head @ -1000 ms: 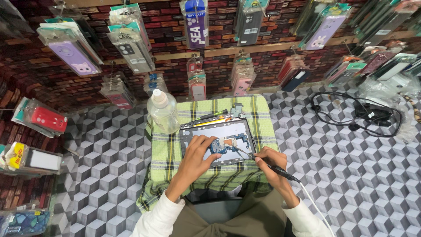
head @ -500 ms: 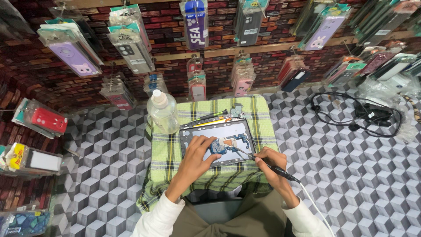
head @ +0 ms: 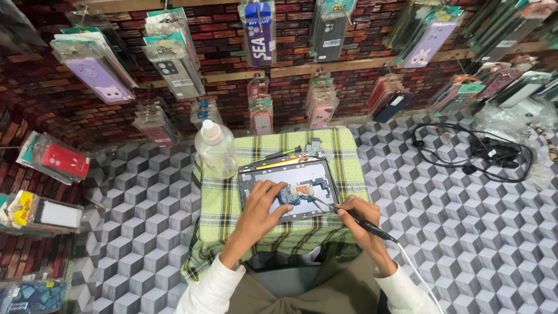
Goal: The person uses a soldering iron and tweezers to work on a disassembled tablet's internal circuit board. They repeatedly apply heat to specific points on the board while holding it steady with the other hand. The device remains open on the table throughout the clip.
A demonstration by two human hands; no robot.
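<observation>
left hand (head: pixel 263 204) edged slightly forward on the blue circuit board (head: pixel 289 195), little else moved

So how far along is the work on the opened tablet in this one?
Already done: the tablet lies opened on the checked cloth, its blue board exposed, with a screwdriver set aside above it. In hand: the left hand steadies the board while the right hand holds a corded iron with its tip at the board. Left: the tablet is not yet closed.
</observation>
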